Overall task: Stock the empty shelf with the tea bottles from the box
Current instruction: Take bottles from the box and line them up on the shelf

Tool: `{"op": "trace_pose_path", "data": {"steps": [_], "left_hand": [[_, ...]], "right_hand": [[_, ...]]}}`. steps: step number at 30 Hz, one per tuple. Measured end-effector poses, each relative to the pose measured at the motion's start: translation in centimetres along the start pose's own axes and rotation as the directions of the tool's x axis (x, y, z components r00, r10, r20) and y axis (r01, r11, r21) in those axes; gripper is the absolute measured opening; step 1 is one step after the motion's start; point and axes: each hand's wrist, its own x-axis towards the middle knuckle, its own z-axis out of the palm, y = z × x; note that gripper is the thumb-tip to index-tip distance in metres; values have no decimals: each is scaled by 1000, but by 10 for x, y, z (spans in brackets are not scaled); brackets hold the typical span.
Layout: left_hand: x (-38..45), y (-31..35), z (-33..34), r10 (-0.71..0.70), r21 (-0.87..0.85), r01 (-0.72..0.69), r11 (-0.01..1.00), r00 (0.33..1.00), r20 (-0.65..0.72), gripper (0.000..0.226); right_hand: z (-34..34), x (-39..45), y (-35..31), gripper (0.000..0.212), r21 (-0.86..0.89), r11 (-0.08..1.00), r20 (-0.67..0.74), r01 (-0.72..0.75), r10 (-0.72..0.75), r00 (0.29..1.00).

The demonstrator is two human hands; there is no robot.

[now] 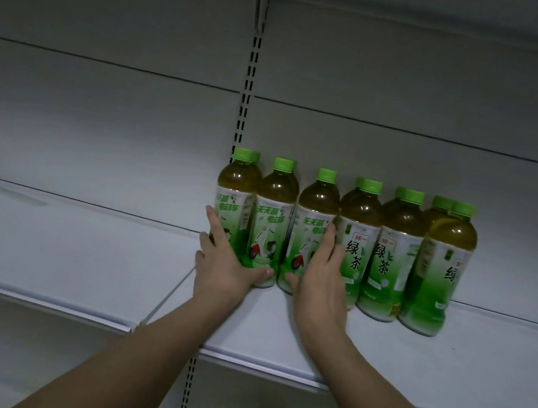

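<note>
Flat left hand (222, 259) and right hand (321, 273) press rounded plastic bottles (312, 230).

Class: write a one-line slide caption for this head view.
Two hands, left and right, straighten green tea bottles on a white shelf.

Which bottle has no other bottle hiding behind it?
The third bottle from the left, beside the right hand. It shows one green cap; every other front bottle has a second cap peeking out behind.
</note>
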Motion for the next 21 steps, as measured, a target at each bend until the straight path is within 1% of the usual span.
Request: {"op": "trace_pose_path", "data": {"steps": [5,9,13,15,17,19,20,21], "left_hand": [[6,1,6,-29,4,29,1000,999,-21,151],[6,2,7,-38,21,39,999,999,-36,150],[5,3,6,-42,17,43,999,999,-24,149],[4,4,3,-51,8,51,999,999,-8,148],[2,5,-1,-62,-24,62,998,998,-4,147],[-5,9,-8,-46,-38,45,998,998,-32,142],[-10,13,-11,-6,-17,5,1000,998,-69,138],[-17,17,-14,62,32,-59,998,991,-115,133]], "right_hand": [[1,4,0,113,-20,1000,39,-1,1,999],[3,5,0,114,-21,1000,31,17,-16,999],[2,4,1,115,-34,999,31,29,-28,999],[-2,2,1,115,1,999,42,33,-33,999],[-10,-1,2,108,45,997,45,55,-57,997],[-24,-5,5,94,24,993,-4,117,-117,993],[-32,-5,7,87,-17,988,-59,155,-155,986],[-41,-4,11,82,-66,982,-118,177,-184,976]]}}
